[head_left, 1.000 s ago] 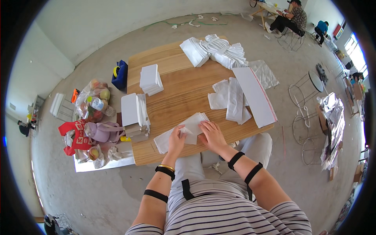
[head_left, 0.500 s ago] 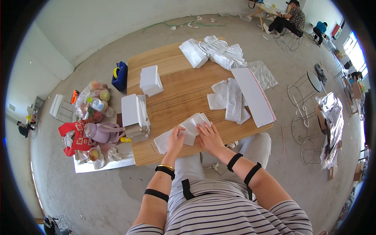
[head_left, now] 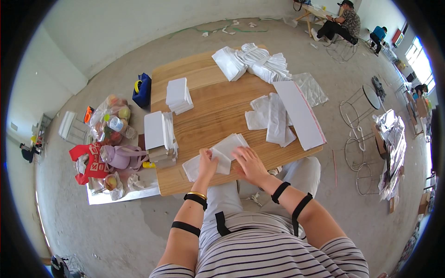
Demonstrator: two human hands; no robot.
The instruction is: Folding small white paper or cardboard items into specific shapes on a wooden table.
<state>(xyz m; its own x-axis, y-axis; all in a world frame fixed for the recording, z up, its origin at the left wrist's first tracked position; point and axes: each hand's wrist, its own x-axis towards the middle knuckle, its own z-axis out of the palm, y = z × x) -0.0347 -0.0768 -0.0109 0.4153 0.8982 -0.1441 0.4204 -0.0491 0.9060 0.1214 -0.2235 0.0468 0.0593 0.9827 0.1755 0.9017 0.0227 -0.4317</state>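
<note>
Thin, slightly see-through white sheets or bags (head_left: 228, 147) lie overlapped slantwise at the table's near edge. My left hand (head_left: 207, 164) rests on their left part, its fingers curled in; whatever they pinch is hidden. Over the right part, my right hand (head_left: 251, 166) has its fingers spread and slightly bent, and it grips nothing. To its right lie more loose folded white sheets (head_left: 276, 121), beside a long white box or board (head_left: 301, 116) with a reddish edge.
The wooden table (head_left: 208, 104) also bears a small white stack (head_left: 178, 94), a taller white stack (head_left: 157, 134) at the left edge, and tied white bundles (head_left: 252, 62) at the far side. Left stand bagged fruit (head_left: 113, 118) and a lilac bag (head_left: 121, 156). Stools (head_left: 357, 111) stand right.
My right hand has lifted slightly off the sheets and its fingers have bent. The left hand's fingers have curled in more. The sheets have barely shifted.
</note>
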